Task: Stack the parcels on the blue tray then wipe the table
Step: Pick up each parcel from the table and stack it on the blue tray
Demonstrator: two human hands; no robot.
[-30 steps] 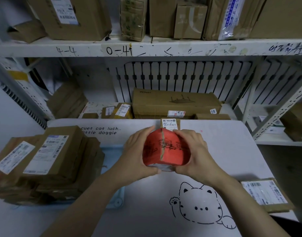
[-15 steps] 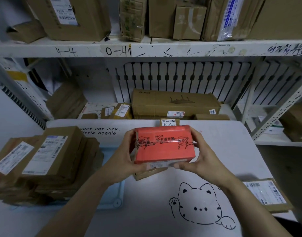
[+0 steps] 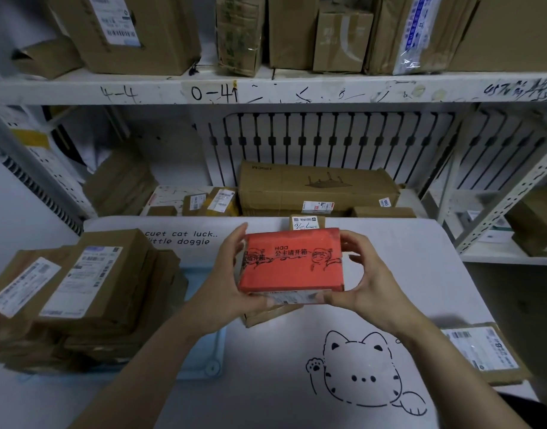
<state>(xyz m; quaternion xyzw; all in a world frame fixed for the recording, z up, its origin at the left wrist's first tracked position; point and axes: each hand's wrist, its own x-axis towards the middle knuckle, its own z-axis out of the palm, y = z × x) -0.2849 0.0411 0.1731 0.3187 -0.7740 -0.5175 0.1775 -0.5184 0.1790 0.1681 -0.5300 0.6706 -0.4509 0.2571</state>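
On the left, a heap (image 3: 80, 289) of brown parcels sits on the blue tray (image 3: 201, 351), whose near right corner pokes out. The left hand (image 3: 232, 292) grips the left end of the red box (image 3: 292, 261), thumb at the near edge and fingers curled round the far side. The box is mid-table, held level just over a brown parcel (image 3: 272, 315); I cannot tell whether they touch. The right hand (image 3: 368, 286) grips the right end likewise. Near right on the table (image 3: 420, 258), past a cat drawing (image 3: 365, 376), a flat parcel (image 3: 482, 351) lies at the edge.
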